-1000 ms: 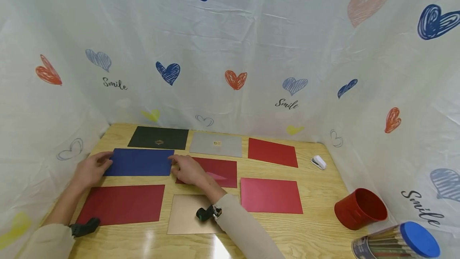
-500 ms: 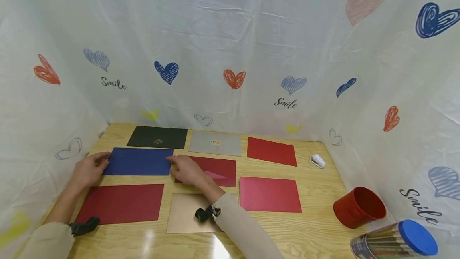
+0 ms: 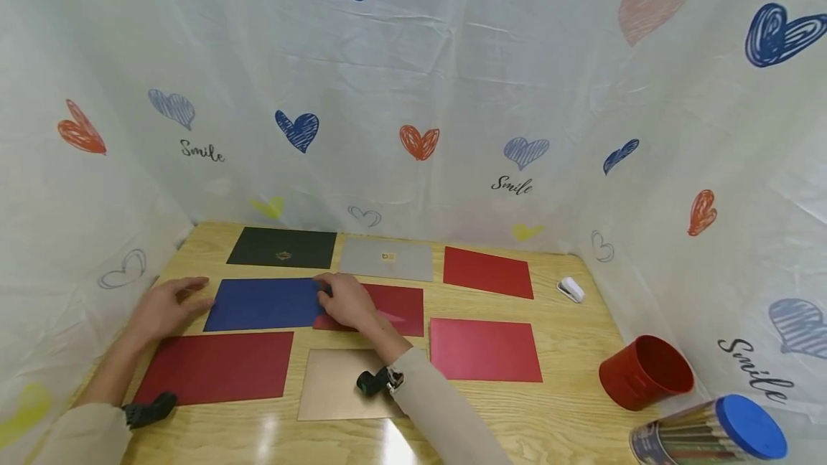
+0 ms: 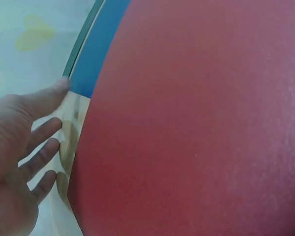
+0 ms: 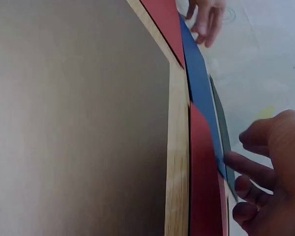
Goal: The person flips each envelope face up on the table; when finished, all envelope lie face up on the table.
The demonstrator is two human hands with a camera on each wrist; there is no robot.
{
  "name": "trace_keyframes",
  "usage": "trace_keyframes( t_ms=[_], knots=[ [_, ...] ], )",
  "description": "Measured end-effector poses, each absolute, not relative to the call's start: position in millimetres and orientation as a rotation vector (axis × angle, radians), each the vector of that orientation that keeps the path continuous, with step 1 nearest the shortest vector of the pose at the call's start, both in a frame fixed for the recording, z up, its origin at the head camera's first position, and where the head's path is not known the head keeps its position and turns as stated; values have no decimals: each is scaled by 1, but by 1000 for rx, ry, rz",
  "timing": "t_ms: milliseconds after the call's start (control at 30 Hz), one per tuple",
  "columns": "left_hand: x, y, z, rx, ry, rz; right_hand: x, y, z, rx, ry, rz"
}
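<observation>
A blue envelope-like paper rectangle [image 3: 261, 305] lies on the table, its right end overlapping a dark red one [image 3: 402, 307]. My right hand [image 3: 349, 301] is at its upper right corner; in the right wrist view a finger [image 5: 248, 166] touches the blue paper [image 5: 199, 83], and the thumb is apart from it. Beside the blue paper's left end, my left hand [image 3: 169, 308] has its fingers loosely extended and holds nothing. The left wrist view shows that hand [image 4: 17, 152] next to a larger dark red rectangle [image 4: 187, 113].
Behind lie dark green [image 3: 281, 245], silver [image 3: 362, 260] and red [image 3: 487, 273] rectangles; nearer are a beige one [image 3: 332, 386] and a pinkish red one [image 3: 486, 350]. A small white stapler-like item [image 3: 571, 290], a red cup [image 3: 636, 375] and a blue-lidded pencil jar [image 3: 694, 436] stand right.
The blue paper has shifted to the right and slightly nearer, onto the dark red one's left end. My right hand has moved right with it; the left hand's fingers have extended a little.
</observation>
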State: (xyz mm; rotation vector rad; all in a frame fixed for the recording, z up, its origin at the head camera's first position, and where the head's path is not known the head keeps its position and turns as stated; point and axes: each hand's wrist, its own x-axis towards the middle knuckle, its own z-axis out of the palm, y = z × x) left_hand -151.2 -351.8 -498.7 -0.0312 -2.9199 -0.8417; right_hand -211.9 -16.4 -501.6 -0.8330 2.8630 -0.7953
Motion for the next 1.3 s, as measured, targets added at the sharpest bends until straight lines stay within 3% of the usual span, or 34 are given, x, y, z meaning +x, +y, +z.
trace_keyframes(
  t_ms=[533, 1300],
  knots=[
    [-153, -347, -504, -108, -2912, -639, -214, -12, -502, -851, 2854, -822],
    [-147, -357, -504, -13, -2800, -800, -213, -16, -504, -966, 2693, -859]
  ],
)
